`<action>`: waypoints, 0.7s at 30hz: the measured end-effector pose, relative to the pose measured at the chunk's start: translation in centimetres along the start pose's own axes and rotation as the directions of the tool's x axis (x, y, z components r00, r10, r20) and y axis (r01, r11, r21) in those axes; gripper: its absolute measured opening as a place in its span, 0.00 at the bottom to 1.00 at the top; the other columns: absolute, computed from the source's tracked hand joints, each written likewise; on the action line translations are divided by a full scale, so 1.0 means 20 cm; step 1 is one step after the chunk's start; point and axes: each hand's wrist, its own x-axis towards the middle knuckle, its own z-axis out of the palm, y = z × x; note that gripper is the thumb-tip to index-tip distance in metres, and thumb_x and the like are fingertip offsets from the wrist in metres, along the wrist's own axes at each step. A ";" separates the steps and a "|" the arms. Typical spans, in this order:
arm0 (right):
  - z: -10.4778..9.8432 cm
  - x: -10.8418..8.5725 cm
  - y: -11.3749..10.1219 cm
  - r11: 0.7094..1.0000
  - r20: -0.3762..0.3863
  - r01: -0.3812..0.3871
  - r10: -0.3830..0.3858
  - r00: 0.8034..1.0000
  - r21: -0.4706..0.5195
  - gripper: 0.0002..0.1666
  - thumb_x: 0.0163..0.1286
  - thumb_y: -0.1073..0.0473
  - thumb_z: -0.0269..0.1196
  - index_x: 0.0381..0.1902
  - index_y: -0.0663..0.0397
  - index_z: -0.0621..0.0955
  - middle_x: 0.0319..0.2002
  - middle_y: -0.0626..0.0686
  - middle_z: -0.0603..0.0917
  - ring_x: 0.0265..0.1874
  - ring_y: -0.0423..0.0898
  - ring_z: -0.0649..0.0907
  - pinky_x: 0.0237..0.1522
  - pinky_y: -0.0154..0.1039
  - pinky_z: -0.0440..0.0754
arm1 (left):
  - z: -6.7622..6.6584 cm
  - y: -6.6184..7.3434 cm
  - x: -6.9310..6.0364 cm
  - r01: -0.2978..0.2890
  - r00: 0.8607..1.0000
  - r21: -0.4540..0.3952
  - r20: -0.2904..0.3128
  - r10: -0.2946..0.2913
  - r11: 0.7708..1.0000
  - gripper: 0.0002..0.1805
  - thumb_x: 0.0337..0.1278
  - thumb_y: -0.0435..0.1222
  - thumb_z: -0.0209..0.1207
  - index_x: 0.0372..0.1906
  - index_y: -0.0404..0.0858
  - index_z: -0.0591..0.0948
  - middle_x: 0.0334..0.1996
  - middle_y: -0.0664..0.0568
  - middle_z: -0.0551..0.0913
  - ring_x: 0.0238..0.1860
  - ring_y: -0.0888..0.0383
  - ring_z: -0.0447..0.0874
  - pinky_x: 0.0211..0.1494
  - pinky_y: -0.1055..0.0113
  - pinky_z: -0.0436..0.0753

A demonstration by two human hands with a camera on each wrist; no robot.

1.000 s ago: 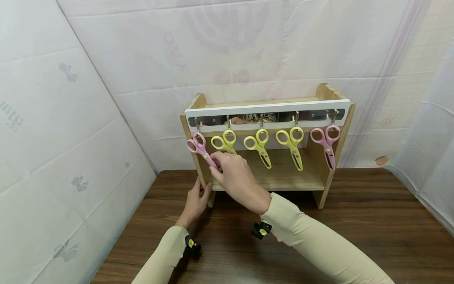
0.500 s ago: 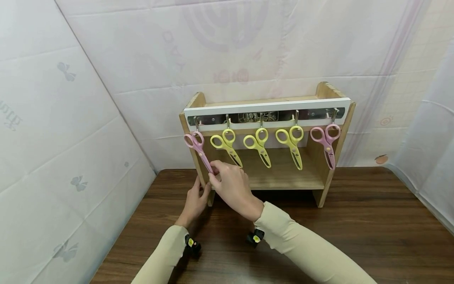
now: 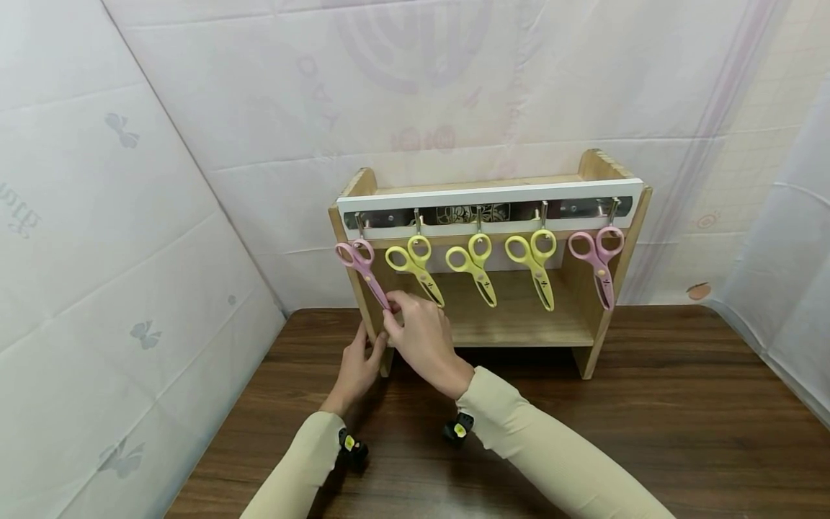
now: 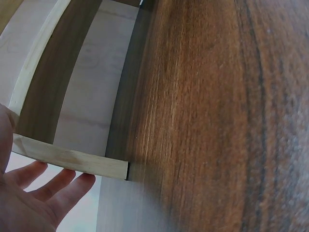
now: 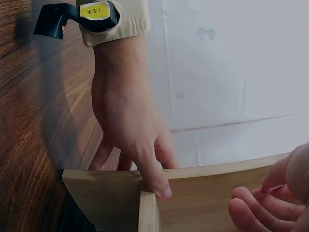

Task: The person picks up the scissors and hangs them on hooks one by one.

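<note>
A pair of pink scissors point(image 3: 367, 271) hangs by one handle loop from the leftmost hook of a rail. My right hand point(image 3: 424, 339) pinches it near the blade tip, between thumb and forefinger. Lower down, my left hand point(image 3: 353, 371) grips the left side panel of a small wooden shelf point(image 3: 519, 328). In the right wrist view, the left thumb point(image 5: 157, 183) lies on the panel's inner side and the other fingers are outside it. Three yellow scissors point(image 3: 473, 268) and another pink pair point(image 3: 599, 265) hang from the other hooks.
The white rail point(image 3: 489, 189) with its metal hook strip runs across the shelf's upper front. Below is a dark brown wooden table point(image 3: 681, 418). White printed cloth point(image 3: 454, 86) stands behind and at both sides.
My right hand has shifted down and slightly left along the pink scissors, towards their tip. The neighbouring yellow pair's blades came into view from behind it. The left hand holds still.
</note>
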 end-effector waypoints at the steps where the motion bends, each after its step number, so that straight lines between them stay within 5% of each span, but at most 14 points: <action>1: 0.00 0.00 0.00 1.000 -0.002 0.001 -0.001 1.000 0.001 0.09 0.72 0.61 0.68 0.49 0.53 0.87 0.37 0.48 0.89 0.13 0.35 0.70 0.13 0.29 0.64 | 0.00 0.00 0.00 0.000 1.000 0.004 -0.001 0.000 1.000 0.30 0.81 0.48 0.49 0.79 0.47 0.60 0.67 0.36 0.76 0.63 0.38 0.79 0.56 0.43 0.84; 21: 0.01 -0.01 -0.01 1.000 -0.008 0.016 -0.015 1.000 0.003 0.10 0.72 0.61 0.67 0.50 0.54 0.85 0.36 0.49 0.88 0.14 0.36 0.71 0.15 0.31 0.66 | 0.00 0.00 0.00 -0.017 1.000 0.035 -0.011 0.017 0.999 0.28 0.82 0.44 0.50 0.78 0.46 0.61 0.64 0.36 0.79 0.61 0.38 0.80 0.57 0.42 0.83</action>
